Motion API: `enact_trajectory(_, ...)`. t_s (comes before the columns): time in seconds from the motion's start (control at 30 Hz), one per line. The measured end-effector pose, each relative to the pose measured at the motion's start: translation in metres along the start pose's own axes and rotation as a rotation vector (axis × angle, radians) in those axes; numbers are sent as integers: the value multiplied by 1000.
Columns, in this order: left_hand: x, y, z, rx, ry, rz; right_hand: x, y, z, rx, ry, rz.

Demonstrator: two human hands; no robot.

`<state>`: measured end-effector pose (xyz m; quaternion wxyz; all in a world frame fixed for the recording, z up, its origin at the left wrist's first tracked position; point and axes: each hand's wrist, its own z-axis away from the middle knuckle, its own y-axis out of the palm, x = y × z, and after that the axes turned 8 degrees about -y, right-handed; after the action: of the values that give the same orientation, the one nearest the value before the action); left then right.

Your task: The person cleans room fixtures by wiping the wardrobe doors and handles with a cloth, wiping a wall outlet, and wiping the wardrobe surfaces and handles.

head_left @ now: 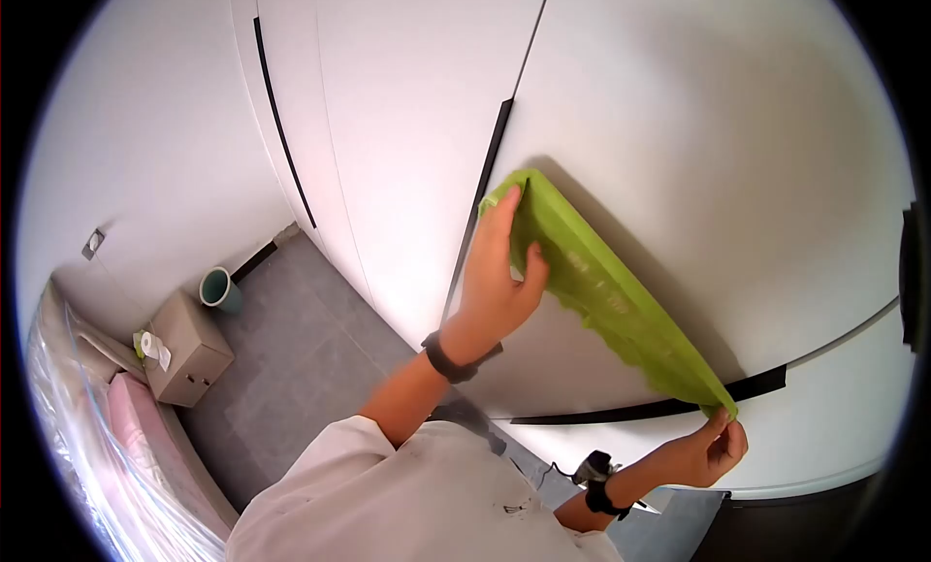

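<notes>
A thin, limp, bright-green sheet (626, 310) with faint pale print is stretched in front of the white cabinet doors. I cannot tell whether it is cloth or a plastic bag. Its upper left corner is in my left hand (497, 276), the fingers laid along the edge and the thumb apart on the front face. Down at the lower right corner, my right hand (693, 453) pinches the sheet between thumb and fingers. The upper edge runs taut between both hands, while the lower edge hangs wavy. Both wrists wear dark bands.
White cabinet doors (727, 174) with black handle strips (495, 145) rise close in front. At the left, on the grey floor (281, 339), are a beige nightstand (189, 353) with a paper roll, a teal bin (221, 289) and a plastic-covered bed (121, 446).
</notes>
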<state>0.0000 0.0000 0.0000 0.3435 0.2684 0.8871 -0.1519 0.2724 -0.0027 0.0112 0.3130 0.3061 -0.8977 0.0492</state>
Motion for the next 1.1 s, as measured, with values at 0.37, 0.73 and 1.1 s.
enact_trajectory(0.37, 28, 19, -46, -358, -73, -185, -20, -2, -9, 347, -402, -259)
enact_trajectory(0.73, 51, 19, -48, -313, -93, -117, -31, -14, -10, 398, -393, -248)
enact_trajectory(1.1, 11, 68, -4, -195, -149, 50, -40, -8, -59, 169, -145, -199)
